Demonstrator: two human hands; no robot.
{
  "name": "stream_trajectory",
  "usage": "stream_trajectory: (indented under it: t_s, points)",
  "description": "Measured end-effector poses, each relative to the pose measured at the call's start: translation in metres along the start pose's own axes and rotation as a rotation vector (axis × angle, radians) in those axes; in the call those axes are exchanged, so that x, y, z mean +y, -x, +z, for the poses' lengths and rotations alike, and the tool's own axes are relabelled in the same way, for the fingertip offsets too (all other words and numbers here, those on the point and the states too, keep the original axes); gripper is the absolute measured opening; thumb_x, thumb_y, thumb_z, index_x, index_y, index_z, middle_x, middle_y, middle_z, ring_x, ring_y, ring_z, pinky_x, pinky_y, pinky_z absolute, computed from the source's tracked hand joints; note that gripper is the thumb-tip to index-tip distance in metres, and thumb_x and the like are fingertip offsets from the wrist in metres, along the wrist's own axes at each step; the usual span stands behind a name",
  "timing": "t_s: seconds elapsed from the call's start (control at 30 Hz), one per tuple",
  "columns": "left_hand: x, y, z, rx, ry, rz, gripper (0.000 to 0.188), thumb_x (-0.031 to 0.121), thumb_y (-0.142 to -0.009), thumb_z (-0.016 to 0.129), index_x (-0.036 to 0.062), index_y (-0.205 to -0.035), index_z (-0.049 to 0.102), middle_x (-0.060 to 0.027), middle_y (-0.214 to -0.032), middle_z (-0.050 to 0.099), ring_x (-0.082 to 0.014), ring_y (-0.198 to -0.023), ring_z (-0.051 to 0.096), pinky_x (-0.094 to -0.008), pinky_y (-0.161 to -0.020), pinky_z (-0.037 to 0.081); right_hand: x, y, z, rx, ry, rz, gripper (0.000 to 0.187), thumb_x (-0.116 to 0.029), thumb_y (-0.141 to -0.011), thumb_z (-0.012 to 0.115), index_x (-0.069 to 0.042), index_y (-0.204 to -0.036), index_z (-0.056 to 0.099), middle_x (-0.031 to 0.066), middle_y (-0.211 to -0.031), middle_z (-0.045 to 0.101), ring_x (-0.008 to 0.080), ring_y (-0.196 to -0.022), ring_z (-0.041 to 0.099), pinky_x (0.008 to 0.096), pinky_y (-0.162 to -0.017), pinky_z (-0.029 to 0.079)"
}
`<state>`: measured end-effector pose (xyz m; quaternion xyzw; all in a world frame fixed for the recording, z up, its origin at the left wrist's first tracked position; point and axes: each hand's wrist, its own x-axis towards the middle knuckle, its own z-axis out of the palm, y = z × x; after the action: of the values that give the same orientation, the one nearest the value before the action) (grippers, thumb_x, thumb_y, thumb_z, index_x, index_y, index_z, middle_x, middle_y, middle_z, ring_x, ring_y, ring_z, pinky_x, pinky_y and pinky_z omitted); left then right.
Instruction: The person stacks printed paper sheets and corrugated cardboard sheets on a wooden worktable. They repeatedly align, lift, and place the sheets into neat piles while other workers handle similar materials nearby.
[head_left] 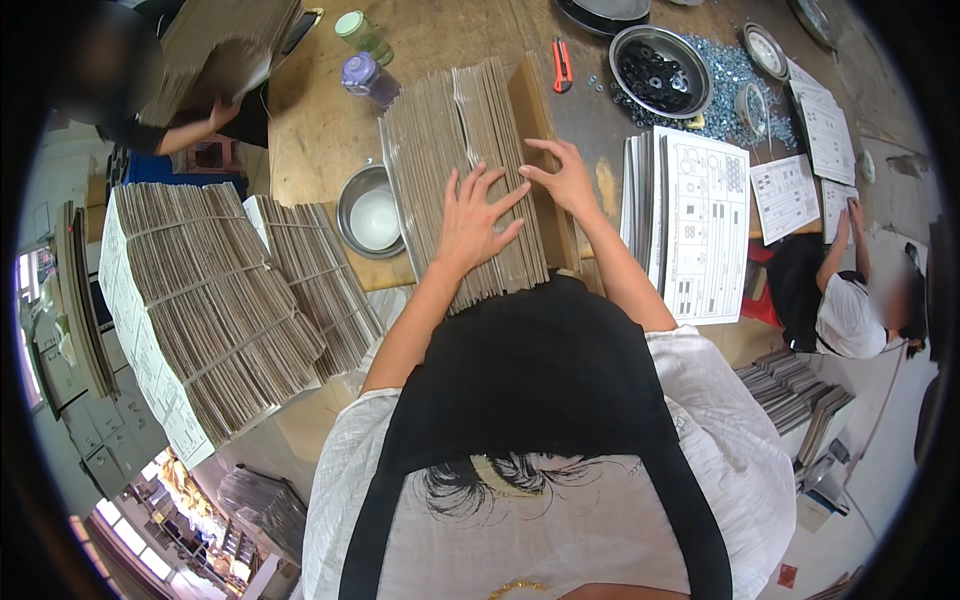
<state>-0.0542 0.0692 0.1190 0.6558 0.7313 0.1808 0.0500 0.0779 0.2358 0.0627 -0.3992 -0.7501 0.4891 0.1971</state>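
A wooden worktable point(310, 120), bent by the fisheye lens, spans the upper part of the view. To its left, a large bundle of brown cardboard sheets point(210, 280) lies strapped together, with a narrower strapped bundle point(325, 285) just beside it. In the upper middle, directly in front of the person, a tall block of thin cardboard sheets point(425, 140) sits on the table, edges facing up. Right of the block, a pile of printed white sheets point(700, 220) overhangs the near edge. A brown board point(535, 110) stands upright along the block's right side.

The left hand point(475, 215) rests on the block's upper edges, its fingers spread wide. The right hand point(562, 180) is at the board, fingers curved and parted, the tips close to the left forefinger; I cannot tell whether it grips the board.

Beyond them, a metal bowl point(703, 80) holds black parts, with small bluish pieces point(735, 75) scattered around it. A smaller metal bowl point(347, 212) sits left of the block. Smaller again are a purple bottle point(368, 78) and an orange-red cutter point(562, 66).
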Motion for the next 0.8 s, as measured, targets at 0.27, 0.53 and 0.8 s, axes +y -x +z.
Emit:
stream_trajectory:
  t_s: [0.27,0.53,0.8]
  points:
    - [-0.002,0.002,0.002,0.004,0.025,-0.008,0.055,0.04,-0.086,0.071,0.0331,-0.14,0.06,-0.0071,-0.144,0.048,-0.0323,-0.142,0.036,-0.059,-0.12,0.019,0.001,0.0,-0.006,-0.008,-0.033,0.004,0.054,-0.034,-0.08,0.084,-0.02,-0.129,0.069,0.0153,-0.134,0.059,0.0308,-0.131,0.051,0.0404,-0.112,0.039]
    - [-0.002,0.001,0.001,-0.007,0.027,-0.009,0.054,0.043,-0.088,0.068,0.0332,-0.14,0.059,-0.0073,-0.144,0.048,-0.0318,-0.143,0.035,-0.0597,-0.121,0.018,0.001,0.0,-0.005,-0.012,-0.032,-0.004,0.055,-0.033,-0.08,0.084,-0.02,-0.131,0.068,0.0147,-0.134,0.059,0.0306,-0.132,0.05,0.0407,-0.113,0.039]
    - [-0.003,0.002,0.0,-0.01,0.027,-0.009,0.054,0.042,-0.088,0.069,0.0346,-0.14,0.059,-0.007,-0.145,0.047,-0.032,-0.144,0.035,-0.0593,-0.121,0.018,-0.001,0.006,0.003,0.086,0.019,-0.076,0.049,-0.029,-0.085,0.078,-0.028,-0.133,0.066,0.0222,-0.143,0.049,0.0394,-0.133,0.049,0.0443,-0.109,0.043]
